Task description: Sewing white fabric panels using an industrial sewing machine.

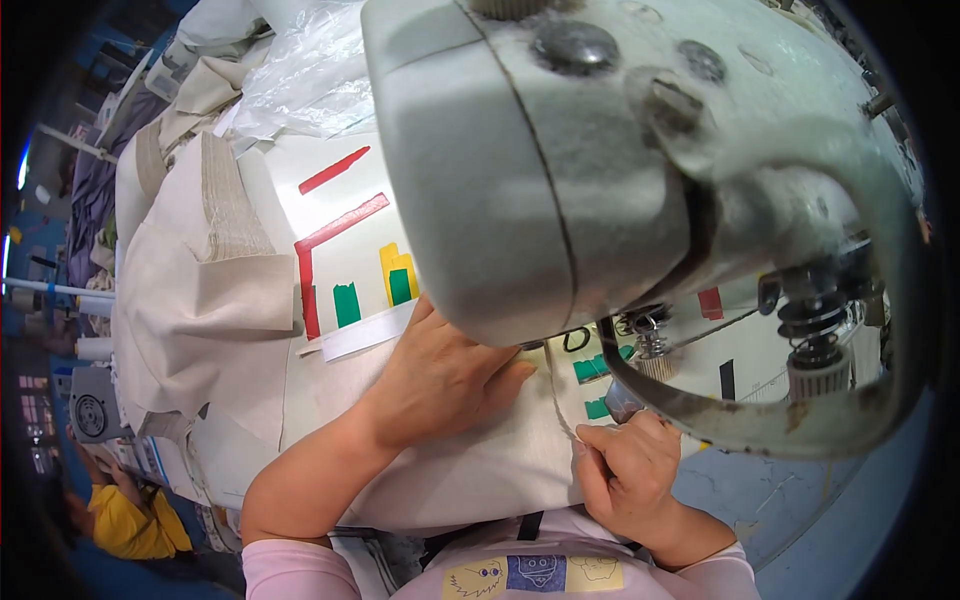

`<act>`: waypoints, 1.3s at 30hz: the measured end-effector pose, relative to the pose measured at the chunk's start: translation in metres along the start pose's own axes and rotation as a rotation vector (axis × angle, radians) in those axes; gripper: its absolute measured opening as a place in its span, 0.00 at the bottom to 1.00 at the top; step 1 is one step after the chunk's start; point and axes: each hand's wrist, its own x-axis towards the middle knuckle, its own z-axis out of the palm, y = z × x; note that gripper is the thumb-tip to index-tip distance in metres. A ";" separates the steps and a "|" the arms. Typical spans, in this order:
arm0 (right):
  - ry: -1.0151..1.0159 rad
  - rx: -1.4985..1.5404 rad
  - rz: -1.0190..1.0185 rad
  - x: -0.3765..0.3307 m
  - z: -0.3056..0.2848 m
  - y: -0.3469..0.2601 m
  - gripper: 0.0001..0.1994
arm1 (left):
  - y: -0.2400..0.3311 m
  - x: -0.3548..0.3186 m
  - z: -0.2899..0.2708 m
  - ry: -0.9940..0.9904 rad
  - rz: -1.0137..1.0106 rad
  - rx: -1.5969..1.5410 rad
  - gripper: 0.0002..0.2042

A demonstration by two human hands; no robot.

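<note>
Beige cloth (450,475) lies spread on the sewing machine bed, its right edge running toward me from under the pale machine head (480,200). Palm down, my left hand (440,370) rests on this cloth beneath the head. Its thumb is stretched out, and the machine hides some of its fingertips. A white strip (365,335) comes out from beside that hand to the left. My right hand (630,465) is closed, with thumb and curled fingers pinching the cloth at its right edge. The needle area is mostly hidden behind the head.
Stacked beige cloth pieces (225,290) drape at the left, with clear plastic wrap (310,75) behind. Red tape (340,220) and green tape (346,305) mark the table. A curved metal guard (800,440) juts out at right. Another person in a yellow shirt (135,520) sits at lower left.
</note>
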 end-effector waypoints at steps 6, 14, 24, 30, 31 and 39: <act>0.018 0.023 -0.026 0.000 0.001 0.002 0.10 | 0.002 0.004 -0.006 -0.004 0.102 0.143 0.12; -0.005 -0.047 -0.008 0.002 0.000 -0.004 0.09 | -0.004 -0.001 0.006 0.021 0.058 0.275 0.11; -0.032 0.108 0.027 0.030 -0.018 0.005 0.10 | 0.003 0.004 0.000 0.054 0.049 0.178 0.12; 0.129 -0.012 -0.188 0.099 -0.006 0.040 0.11 | -0.004 0.002 0.001 0.000 0.006 0.172 0.22; 0.127 -0.016 -0.187 0.100 -0.006 0.045 0.11 | -0.004 0.002 0.001 0.002 0.007 0.168 0.22; 0.197 -0.107 -0.248 0.106 -0.011 0.056 0.11 | 0.003 0.001 0.001 -0.014 0.032 0.230 0.25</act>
